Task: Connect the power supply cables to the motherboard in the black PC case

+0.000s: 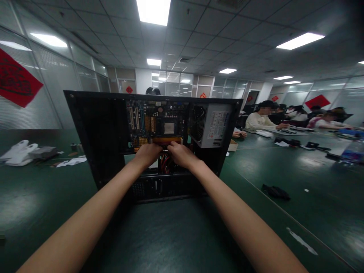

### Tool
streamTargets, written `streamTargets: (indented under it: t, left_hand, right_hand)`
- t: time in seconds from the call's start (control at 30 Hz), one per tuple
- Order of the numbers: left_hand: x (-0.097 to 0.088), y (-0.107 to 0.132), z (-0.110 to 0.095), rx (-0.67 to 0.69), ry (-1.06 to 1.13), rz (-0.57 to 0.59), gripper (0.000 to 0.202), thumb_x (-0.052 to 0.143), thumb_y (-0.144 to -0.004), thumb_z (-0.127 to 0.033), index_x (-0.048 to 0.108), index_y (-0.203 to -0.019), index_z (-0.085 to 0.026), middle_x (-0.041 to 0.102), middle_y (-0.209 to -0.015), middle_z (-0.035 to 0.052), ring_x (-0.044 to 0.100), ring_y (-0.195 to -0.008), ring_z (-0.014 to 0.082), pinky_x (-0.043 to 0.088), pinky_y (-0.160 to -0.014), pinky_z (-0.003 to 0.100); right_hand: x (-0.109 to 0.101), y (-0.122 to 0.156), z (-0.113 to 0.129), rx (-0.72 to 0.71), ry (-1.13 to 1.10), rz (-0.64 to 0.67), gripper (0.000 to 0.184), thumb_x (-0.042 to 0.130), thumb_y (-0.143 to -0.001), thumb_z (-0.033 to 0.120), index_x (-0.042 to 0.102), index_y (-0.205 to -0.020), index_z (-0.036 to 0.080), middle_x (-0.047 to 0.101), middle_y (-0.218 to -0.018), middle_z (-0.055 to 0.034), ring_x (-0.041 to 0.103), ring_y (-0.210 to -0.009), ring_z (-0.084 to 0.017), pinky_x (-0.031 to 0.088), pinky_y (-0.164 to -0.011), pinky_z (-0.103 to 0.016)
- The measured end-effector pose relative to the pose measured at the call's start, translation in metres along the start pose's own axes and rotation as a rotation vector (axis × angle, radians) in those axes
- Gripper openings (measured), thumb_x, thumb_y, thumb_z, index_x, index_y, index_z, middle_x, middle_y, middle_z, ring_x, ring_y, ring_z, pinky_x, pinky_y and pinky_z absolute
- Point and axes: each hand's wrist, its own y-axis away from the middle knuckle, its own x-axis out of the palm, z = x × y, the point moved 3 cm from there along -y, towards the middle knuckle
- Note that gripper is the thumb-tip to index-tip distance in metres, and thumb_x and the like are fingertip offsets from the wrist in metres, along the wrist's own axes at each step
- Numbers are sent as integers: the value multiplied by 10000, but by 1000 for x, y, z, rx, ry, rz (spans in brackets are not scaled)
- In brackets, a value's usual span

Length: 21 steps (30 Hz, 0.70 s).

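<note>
An open black computer case (98, 125) stands upright on the green table. Inside it are a circuit-covered motherboard (145, 125), a square silver processor area (168, 128) and a grey power supply (216, 127) at the right. My left hand (148, 154) is closed at the motherboard's lower edge, fingers curled inward. Beside it, my right hand (182, 153) is also closed, its fingertips at the orange-brown slots (167, 140). Whatever the fingertips grip is hidden behind them. Red and black cables (166, 163) show between and below both hands.
White plastic bags (21, 151) and a grey box (43, 152) lie on the left. To the right are a black cloth-like item (275, 192), a torn white strip (301, 240) and a clear bottle (354, 149). Other people sit along the table farther right.
</note>
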Motion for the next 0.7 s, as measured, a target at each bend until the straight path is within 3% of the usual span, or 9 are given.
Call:
streamTargets:
  t: [0.2,0.7]
  left_hand:
    - [-1,1,-1,-12,5,6,301,498,-975,-331,726,-1060,-153,731,-1057,159,708,-958,319,549,-763,376]
    - [-1,4,-3,-43,60,-16,320,433,-977,-264,734,-1035,-171,735,-1025,160,713,-929,337,542,-750,410]
  right_hand:
    - [0,-1,-1,13,17,11,211,482,-902,102,615,-1056,160,594,-1141,-127,633,-920,-230,448,-739,-315]
    - [1,-2,0,-3,86,11,199,432,-933,110,586,-1050,159,585,-1164,-114,645,-922,-222,450,-716,-306]
